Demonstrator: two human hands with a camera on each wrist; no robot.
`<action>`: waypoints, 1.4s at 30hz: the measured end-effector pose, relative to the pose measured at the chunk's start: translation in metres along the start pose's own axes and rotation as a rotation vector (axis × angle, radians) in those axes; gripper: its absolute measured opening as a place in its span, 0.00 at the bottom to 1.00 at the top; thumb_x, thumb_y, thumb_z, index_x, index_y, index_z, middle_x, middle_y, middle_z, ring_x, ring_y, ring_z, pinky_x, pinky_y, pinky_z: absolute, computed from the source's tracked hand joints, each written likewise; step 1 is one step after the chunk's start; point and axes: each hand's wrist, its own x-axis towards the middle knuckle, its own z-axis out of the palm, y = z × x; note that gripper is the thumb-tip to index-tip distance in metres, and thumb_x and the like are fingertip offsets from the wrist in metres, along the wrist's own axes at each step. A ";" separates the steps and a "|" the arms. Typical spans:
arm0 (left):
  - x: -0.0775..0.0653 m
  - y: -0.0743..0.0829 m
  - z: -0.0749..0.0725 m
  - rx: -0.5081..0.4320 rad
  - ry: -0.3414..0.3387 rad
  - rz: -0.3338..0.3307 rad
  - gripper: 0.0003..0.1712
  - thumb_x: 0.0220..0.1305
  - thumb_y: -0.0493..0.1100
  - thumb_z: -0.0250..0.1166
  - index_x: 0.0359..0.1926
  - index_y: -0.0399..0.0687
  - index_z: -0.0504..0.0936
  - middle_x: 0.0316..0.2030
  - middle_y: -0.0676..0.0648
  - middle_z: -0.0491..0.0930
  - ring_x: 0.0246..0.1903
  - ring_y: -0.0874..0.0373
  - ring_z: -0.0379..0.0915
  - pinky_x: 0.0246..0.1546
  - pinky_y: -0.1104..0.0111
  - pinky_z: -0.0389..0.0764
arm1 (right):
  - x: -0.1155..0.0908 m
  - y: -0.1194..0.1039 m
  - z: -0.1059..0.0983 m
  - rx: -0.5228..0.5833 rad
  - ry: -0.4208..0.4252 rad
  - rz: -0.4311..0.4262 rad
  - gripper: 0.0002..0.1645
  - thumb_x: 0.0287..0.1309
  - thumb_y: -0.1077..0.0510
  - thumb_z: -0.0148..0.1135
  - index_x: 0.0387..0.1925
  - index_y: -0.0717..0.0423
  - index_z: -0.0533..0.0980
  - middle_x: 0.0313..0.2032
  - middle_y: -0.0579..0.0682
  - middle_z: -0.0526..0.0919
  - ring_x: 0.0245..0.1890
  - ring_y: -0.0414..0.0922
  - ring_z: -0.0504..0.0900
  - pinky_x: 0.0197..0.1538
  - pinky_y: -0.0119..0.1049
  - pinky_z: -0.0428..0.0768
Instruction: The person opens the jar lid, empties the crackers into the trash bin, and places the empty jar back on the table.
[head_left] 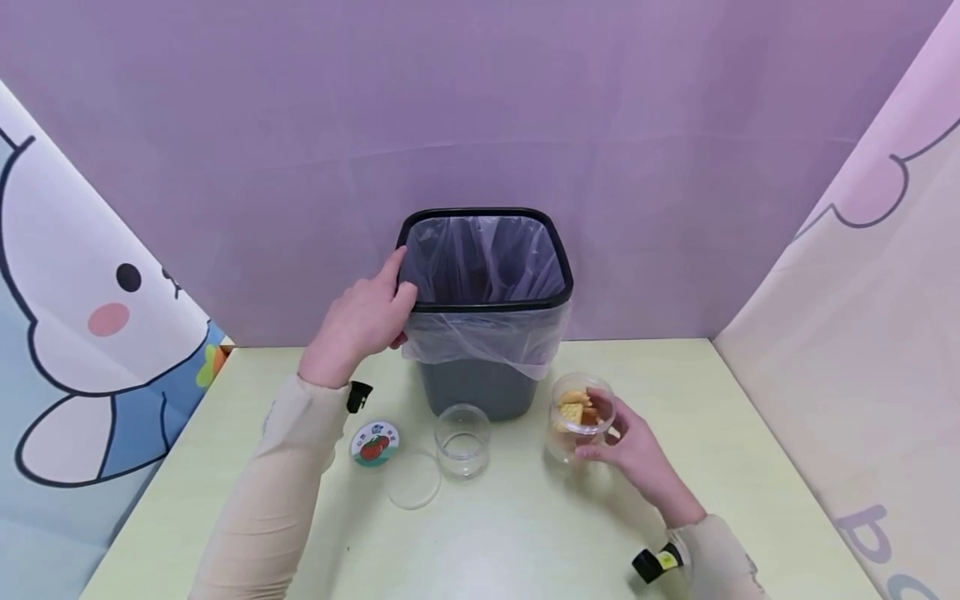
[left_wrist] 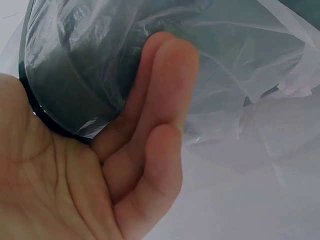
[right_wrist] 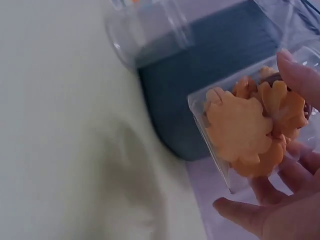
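My right hand (head_left: pixel 626 446) holds a clear plastic jar (head_left: pixel 561 442) at its right side, thumb and fingers about its wall. Inside are golden-brown biscuits (head_left: pixel 573 408); the right wrist view shows scalloped, flower-like biscuits (right_wrist: pixel 240 125) through the clear plastic. My left hand (head_left: pixel 363 317) is at the left side of a grey trash bin (head_left: pixel 480 385), its index finger extended to the black rim (head_left: pixel 495 307). In the left wrist view its other fingers (left_wrist: pixel 172 75) are loosely bent in front of the bin's translucent liner bag (left_wrist: pixel 225 55), with nothing between them.
In front of the bin stands a second clear jar (head_left: pixel 462 442). Left of it lie a clear round ring or lid (head_left: pixel 414 480) and a round lid (head_left: pixel 375 443) with a red tomato picture. Purple cloth (head_left: pixel 300 167) hangs behind the pale table (head_left: pixel 480 542), with printed cloths at both sides.
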 end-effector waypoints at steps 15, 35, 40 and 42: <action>0.001 0.003 0.002 -0.011 0.003 0.006 0.41 0.67 0.51 0.36 0.80 0.64 0.37 0.17 0.50 0.80 0.17 0.48 0.72 0.25 0.58 0.70 | 0.024 -0.052 -0.056 -0.166 0.125 -0.035 0.50 0.52 0.59 0.76 0.74 0.55 0.62 0.63 0.58 0.72 0.63 0.56 0.69 0.49 0.25 0.76; 0.002 0.003 0.001 -0.009 0.011 0.004 0.41 0.67 0.52 0.35 0.80 0.63 0.38 0.17 0.50 0.80 0.18 0.49 0.74 0.30 0.57 0.71 | 0.070 -0.135 -0.075 -0.327 0.175 -0.115 0.54 0.49 0.52 0.79 0.75 0.50 0.61 0.60 0.56 0.77 0.66 0.55 0.68 0.62 0.53 0.67; 0.000 0.001 0.001 -0.014 0.015 -0.004 0.40 0.68 0.52 0.35 0.80 0.64 0.37 0.17 0.51 0.80 0.18 0.49 0.74 0.31 0.57 0.71 | 0.086 -0.153 -0.073 -0.384 0.176 -0.129 0.56 0.47 0.46 0.80 0.75 0.47 0.61 0.58 0.52 0.79 0.65 0.52 0.69 0.63 0.57 0.65; -0.001 0.001 0.001 -0.013 0.016 -0.008 0.40 0.68 0.52 0.35 0.80 0.64 0.37 0.17 0.50 0.80 0.18 0.48 0.73 0.30 0.57 0.71 | 0.092 -0.160 -0.072 -0.411 0.171 -0.139 0.57 0.46 0.45 0.80 0.75 0.46 0.61 0.58 0.51 0.79 0.64 0.51 0.70 0.62 0.55 0.67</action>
